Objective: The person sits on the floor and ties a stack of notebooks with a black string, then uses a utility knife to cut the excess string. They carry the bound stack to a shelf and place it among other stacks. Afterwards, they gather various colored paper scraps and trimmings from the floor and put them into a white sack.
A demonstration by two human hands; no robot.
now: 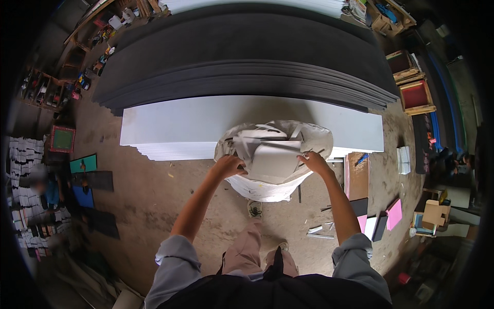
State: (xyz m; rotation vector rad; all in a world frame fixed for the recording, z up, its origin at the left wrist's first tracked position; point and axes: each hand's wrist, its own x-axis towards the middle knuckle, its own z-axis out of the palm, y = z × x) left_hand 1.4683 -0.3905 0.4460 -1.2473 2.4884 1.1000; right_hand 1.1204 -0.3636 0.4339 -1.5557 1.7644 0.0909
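Observation:
A large white sack (267,190) stands open in front of me, filled with pale sheet offcuts and thin dark and light strips. The biggest piece, a white sheet offcut (275,158), lies tilted near the sack's front rim. Over the left rim reaches my left hand (230,167), its fingers curled inward beside the offcuts; what they hold is hidden. My right hand (314,161) comes over the right rim, thumb and fingers pinched together at the white offcut's right edge.
Behind the sack lies a low stack of white sheets (170,123), with a high stack of black sheets (247,44) beyond. Metal-looking strips (320,235), a brown board (358,177) and a pink sheet (394,214) lie on the floor at right. Paper-like stacks (25,180) stand far left.

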